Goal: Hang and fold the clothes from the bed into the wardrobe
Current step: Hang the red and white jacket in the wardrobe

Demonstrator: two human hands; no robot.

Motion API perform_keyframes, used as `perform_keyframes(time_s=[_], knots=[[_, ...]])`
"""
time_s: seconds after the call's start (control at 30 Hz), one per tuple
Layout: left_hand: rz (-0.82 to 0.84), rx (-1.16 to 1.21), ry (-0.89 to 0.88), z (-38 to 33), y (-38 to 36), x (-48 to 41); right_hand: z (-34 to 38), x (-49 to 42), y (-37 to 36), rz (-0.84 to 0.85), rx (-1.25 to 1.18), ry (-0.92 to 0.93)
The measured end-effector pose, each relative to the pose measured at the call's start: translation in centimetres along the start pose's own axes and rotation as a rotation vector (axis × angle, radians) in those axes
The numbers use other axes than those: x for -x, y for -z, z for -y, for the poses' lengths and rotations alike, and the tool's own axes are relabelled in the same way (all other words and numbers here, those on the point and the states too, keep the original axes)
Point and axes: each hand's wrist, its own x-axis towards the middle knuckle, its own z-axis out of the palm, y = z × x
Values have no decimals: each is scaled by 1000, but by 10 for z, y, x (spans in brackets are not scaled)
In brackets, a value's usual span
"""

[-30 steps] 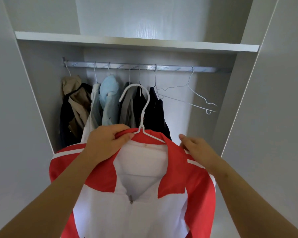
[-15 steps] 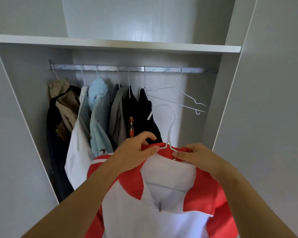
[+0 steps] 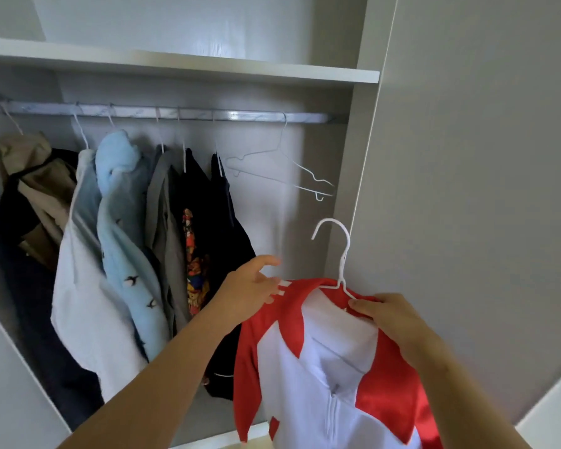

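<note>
A red and white jacket hangs on a white wire hanger in front of the open wardrobe, low at the right. My right hand pinches the jacket's collar and the hanger's shoulder at the right. My left hand is at the jacket's left shoulder with loosely spread fingers; its contact with the cloth is blurred. The hanger's hook stands free, well below the metal rail.
Several garments hang on the rail's left and middle: a beige and dark one, a white one, a light blue one, grey and black ones. An empty wire hanger hangs at the rail's right. A shelf lies above; a wardrobe door stands right.
The jacket and hanger have shifted right and lower in view. My left hand has let go of the collar and moved to the left shoulder, while my right hand keeps its hold.
</note>
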Motion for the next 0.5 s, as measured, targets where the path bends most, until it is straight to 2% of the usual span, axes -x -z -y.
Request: perform_keyframes(time_s=[0.17, 0.33, 0.5], knots=[[-20, 15, 48, 5, -15, -9, -16, -9, -2, -108, -157, -105], [-45, 27, 87, 2, -8, -28, -11, -29, -12, -101, -170, -92], [-130, 15, 40, -4, 20, -71, 23, -69, -32, -54, -199, -39]])
